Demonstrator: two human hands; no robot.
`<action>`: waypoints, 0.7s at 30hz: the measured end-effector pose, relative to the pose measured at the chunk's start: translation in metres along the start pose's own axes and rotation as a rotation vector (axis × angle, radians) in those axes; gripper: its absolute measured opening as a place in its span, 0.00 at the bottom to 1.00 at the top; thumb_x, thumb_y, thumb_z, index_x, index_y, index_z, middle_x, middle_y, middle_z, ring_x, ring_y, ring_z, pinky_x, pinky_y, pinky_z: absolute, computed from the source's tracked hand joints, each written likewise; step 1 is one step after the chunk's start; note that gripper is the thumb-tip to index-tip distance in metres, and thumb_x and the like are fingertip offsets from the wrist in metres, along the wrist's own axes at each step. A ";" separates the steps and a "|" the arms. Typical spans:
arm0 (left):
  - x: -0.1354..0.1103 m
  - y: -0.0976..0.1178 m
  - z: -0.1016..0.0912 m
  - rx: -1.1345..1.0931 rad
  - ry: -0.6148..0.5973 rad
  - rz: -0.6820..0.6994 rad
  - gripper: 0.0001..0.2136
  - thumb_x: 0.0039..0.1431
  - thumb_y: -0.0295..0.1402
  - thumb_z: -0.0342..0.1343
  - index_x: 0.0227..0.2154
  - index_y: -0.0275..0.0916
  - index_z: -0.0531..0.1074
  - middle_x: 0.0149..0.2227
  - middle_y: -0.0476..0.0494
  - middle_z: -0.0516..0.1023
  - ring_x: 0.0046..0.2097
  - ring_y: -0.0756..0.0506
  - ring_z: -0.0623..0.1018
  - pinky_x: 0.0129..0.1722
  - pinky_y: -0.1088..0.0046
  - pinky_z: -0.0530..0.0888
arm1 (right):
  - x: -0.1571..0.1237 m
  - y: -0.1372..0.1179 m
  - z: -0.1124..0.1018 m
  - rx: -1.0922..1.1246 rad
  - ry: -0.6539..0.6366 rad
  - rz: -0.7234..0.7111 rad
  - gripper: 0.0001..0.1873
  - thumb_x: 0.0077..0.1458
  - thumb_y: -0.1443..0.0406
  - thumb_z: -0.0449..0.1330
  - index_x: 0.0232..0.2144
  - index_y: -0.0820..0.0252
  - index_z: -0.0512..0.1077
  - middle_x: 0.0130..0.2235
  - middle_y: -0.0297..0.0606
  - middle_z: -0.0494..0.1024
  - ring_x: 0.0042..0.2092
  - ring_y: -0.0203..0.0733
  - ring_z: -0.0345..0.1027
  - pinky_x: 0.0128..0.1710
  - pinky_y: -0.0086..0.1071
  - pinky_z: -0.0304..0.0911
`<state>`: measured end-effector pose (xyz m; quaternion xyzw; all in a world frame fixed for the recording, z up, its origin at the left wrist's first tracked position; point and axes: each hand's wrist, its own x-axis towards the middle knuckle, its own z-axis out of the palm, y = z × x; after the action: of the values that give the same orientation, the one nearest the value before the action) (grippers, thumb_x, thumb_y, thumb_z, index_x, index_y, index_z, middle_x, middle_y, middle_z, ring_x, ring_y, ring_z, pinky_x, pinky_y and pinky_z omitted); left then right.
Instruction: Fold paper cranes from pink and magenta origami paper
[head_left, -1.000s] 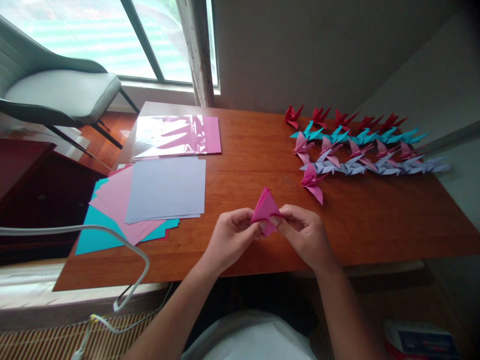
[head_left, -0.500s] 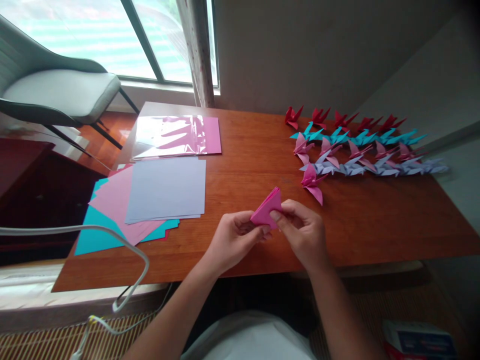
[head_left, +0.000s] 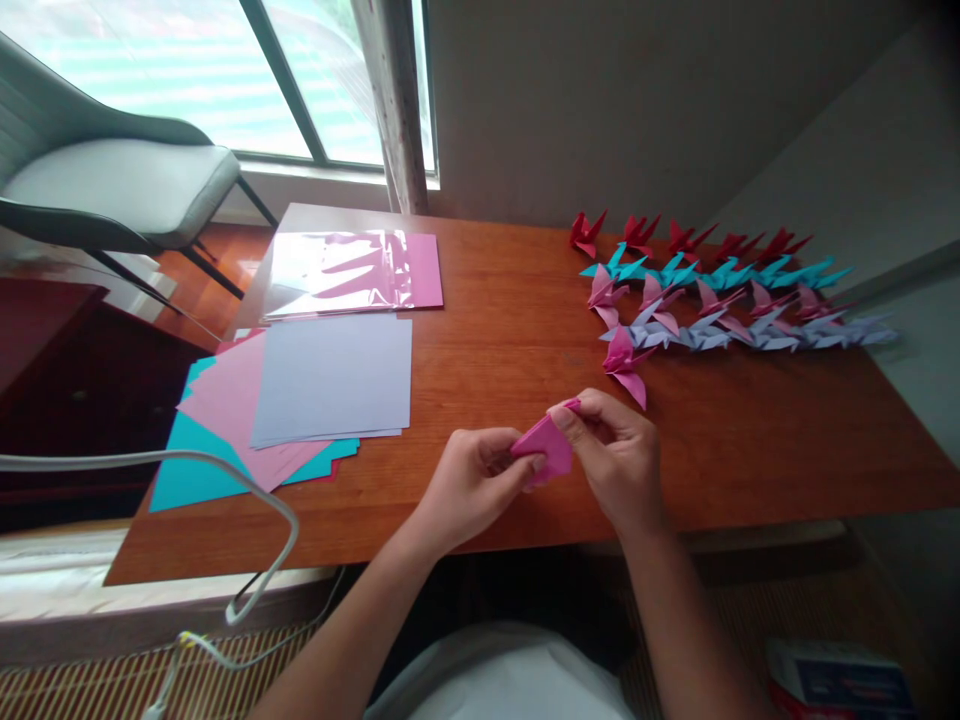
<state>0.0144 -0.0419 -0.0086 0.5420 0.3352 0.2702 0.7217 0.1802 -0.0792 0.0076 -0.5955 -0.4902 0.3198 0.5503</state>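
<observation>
A folded pink paper piece [head_left: 549, 447] is pinched between both hands just above the wooden table [head_left: 510, 330], near its front edge. My left hand [head_left: 469, 485] grips its lower left side with thumb and fingers closed. My right hand [head_left: 613, 455] closes over its right side and top, hiding part of it. A finished pink paper crane [head_left: 625, 364] lies just beyond my right hand.
Rows of red, teal, pink and lilac paper cranes [head_left: 720, 285] fill the back right. A stack of flat lilac, pink and teal sheets [head_left: 300, 395] lies at left, a plastic sleeve with pink paper [head_left: 352, 270] behind it. A white cable [head_left: 225, 480] crosses the front left. A grey chair [head_left: 112, 180] stands by the window.
The pink piece has been turned and tipped down to the right, its point now covered by my right hand, which moved up and over it. My left hand shifted slightly right.
</observation>
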 end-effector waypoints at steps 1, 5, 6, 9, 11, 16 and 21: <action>0.000 0.000 0.000 -0.028 0.002 -0.005 0.09 0.60 0.35 0.63 0.31 0.32 0.79 0.28 0.46 0.78 0.30 0.50 0.76 0.31 0.78 0.72 | 0.000 0.000 0.001 -0.010 0.022 -0.010 0.09 0.59 0.63 0.66 0.27 0.58 0.76 0.27 0.30 0.72 0.30 0.34 0.65 0.30 0.28 0.61; 0.002 0.003 0.000 -0.175 0.024 -0.002 0.08 0.59 0.35 0.63 0.34 0.33 0.80 0.31 0.46 0.80 0.32 0.50 0.77 0.33 0.78 0.75 | 0.003 0.002 0.005 0.006 0.105 0.016 0.07 0.59 0.60 0.66 0.33 0.56 0.79 0.31 0.32 0.78 0.32 0.36 0.70 0.32 0.28 0.66; 0.002 0.003 0.000 -0.193 0.045 0.001 0.08 0.59 0.35 0.64 0.34 0.33 0.80 0.30 0.46 0.80 0.31 0.50 0.78 0.33 0.79 0.75 | 0.004 0.003 0.006 0.017 0.127 0.019 0.07 0.59 0.59 0.66 0.36 0.55 0.79 0.34 0.33 0.80 0.34 0.37 0.72 0.33 0.29 0.67; 0.003 0.003 0.000 -0.202 0.124 0.007 0.09 0.58 0.35 0.65 0.34 0.33 0.81 0.29 0.47 0.80 0.30 0.51 0.78 0.32 0.79 0.75 | 0.004 0.004 0.008 0.026 0.177 -0.006 0.10 0.59 0.59 0.65 0.42 0.53 0.78 0.39 0.35 0.81 0.38 0.39 0.74 0.35 0.31 0.70; 0.003 0.003 0.000 -0.206 0.155 0.008 0.09 0.58 0.36 0.65 0.34 0.33 0.81 0.29 0.47 0.81 0.29 0.51 0.78 0.31 0.79 0.76 | 0.001 0.003 0.009 -0.019 0.206 -0.049 0.09 0.60 0.61 0.65 0.43 0.53 0.78 0.40 0.36 0.80 0.38 0.39 0.74 0.35 0.31 0.69; 0.004 0.003 0.001 -0.194 0.153 0.011 0.10 0.58 0.37 0.65 0.34 0.33 0.81 0.29 0.46 0.81 0.29 0.50 0.79 0.32 0.79 0.76 | -0.004 -0.002 0.010 -0.165 0.228 -0.219 0.04 0.59 0.67 0.64 0.38 0.53 0.78 0.40 0.36 0.77 0.40 0.39 0.72 0.36 0.31 0.68; 0.004 0.003 0.001 -0.169 0.148 0.012 0.11 0.58 0.38 0.64 0.35 0.33 0.80 0.30 0.45 0.81 0.30 0.50 0.79 0.32 0.79 0.76 | -0.007 0.004 0.013 -0.150 0.243 -0.213 0.09 0.58 0.69 0.65 0.40 0.53 0.77 0.39 0.34 0.77 0.36 0.37 0.70 0.34 0.31 0.68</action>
<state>0.0178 -0.0389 -0.0058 0.4595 0.3605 0.3412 0.7365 0.1671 -0.0807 0.0001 -0.6138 -0.5029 0.1478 0.5904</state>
